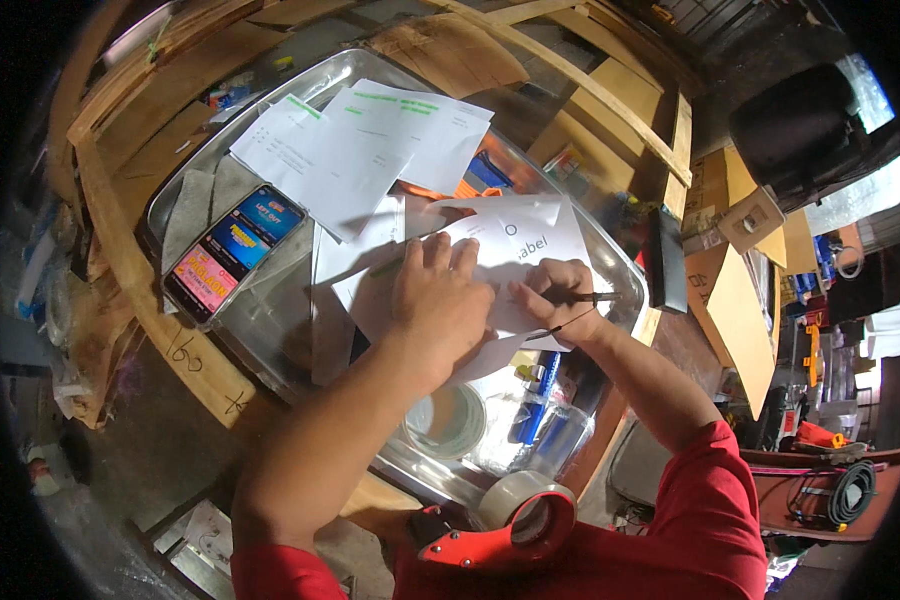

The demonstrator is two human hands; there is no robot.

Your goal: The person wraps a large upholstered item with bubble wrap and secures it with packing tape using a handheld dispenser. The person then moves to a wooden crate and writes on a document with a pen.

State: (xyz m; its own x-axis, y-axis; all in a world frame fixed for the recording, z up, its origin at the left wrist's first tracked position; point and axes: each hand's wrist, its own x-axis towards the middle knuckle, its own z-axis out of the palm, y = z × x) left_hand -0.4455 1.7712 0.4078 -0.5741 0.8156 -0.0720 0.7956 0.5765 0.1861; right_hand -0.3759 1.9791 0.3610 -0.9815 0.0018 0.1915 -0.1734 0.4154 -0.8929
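Note:
A white printed sheet (555, 225) lies in the middle, over other papers. My left hand (440, 300) rests palm down on it, its fingers slightly apart and a little bent. Close by on the right, my right hand (567, 305) is closed round a thin dark tool (602, 297), which sticks out to the right; its exact kind is hard to make out. A thin dark line shows below that hand at the sheet's lower edge. Under the papers is a shiny metal tray (260, 350). More printed sheets (370, 130) overlap at its far side.
A lit phone (235, 252) lies on the tray's left. Nearer me are a tape roll (447, 420), a blue tool (538, 400) and a red tape dispenser (540, 530). An orange item (460, 190) shows under the papers. A wooden frame (160, 310) surrounds the tray; cardboard (735, 310) stands right.

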